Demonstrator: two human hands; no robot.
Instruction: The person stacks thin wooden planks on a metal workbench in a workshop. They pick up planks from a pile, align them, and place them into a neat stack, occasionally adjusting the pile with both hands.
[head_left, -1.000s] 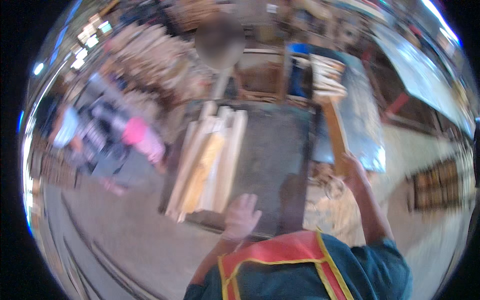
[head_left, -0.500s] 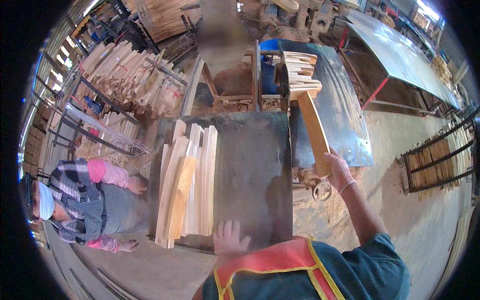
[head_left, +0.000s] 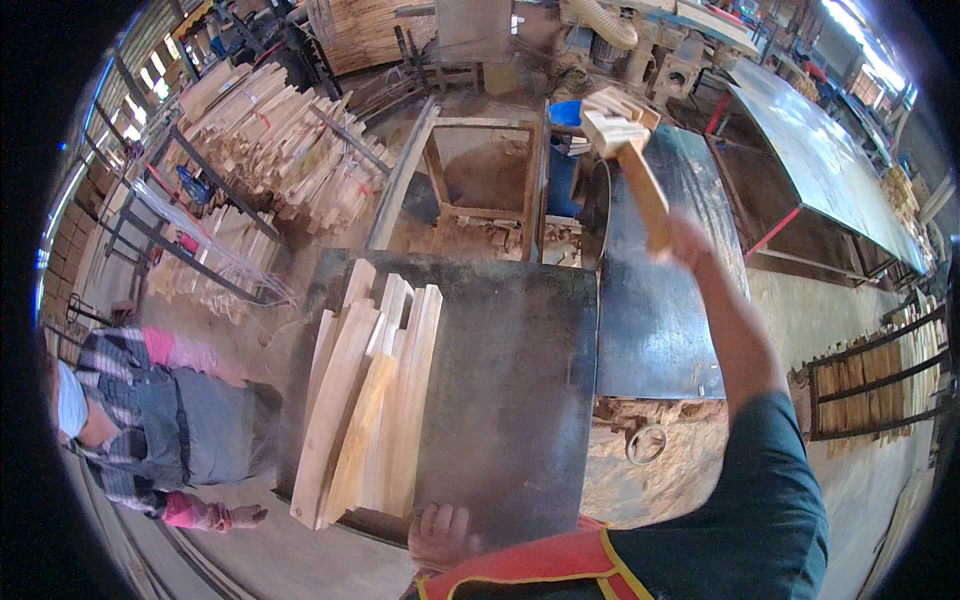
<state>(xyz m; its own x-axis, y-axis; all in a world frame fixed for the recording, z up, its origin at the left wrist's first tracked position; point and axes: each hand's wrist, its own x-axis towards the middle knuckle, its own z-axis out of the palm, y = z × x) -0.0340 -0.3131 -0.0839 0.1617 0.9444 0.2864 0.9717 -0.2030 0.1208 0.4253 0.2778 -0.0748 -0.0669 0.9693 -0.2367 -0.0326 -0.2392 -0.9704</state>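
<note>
A dusty timber workshop spreads out all round: a heap of pale cut wooden sticks stacked at the far left, machines at the far end, and a long grey sheet-metal table running off to the right. In the middle stands a dark steel worktable, and on its left part lies a pile of light wooden planks, laid lengthwise and overlapping one another.

The person's right hand is raised well out over the narrower dark metal saw bench just right of the worktable. Its fingers are clamped round the near end of a long pale wooden slat, which points away toward the far machines. The left hand rests flat at the near edge of the worktable, fingers together and holding nothing, near the pile's near end.

By my reckoning the slat is in mid-carry, being lifted across at the saw bench; the next move would call for a steady lowering so it lies flat and straight.

As for containers, an open wooden frame box stands beyond the worktable with sawdust and offcuts at the bottom, and a blue tub sits just past it; I cannot tell its contents.

Another person in a plaid shirt crouches at the near left, well apart from the table.
</note>
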